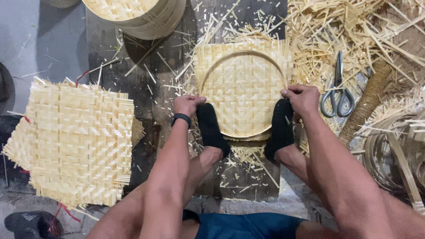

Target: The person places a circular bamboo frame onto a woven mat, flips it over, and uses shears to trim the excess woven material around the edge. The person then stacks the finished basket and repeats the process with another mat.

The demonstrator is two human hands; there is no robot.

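A square woven bamboo mat (pixel 242 84) lies on the dark wooden board with a round bamboo hoop (pixel 208 71) pressed onto it. My left hand (pixel 188 104) grips the hoop's left rim, fingers curled over it. My right hand (pixel 302 98) grips the right rim the same way. Both my feet, in black socks (pixel 211 128), press on the lower edge of the hoop from either side.
A stack of woven bamboo mats (pixel 75 141) lies at the left. Finished round trays (pixel 141 15) stand at the top. Scissors (pixel 338 90) rest among bamboo offcuts (pixel 336 31) at the right, beside a rope-wrapped stick (pixel 367 104) and coiled bamboo strips (pixel 394 155).
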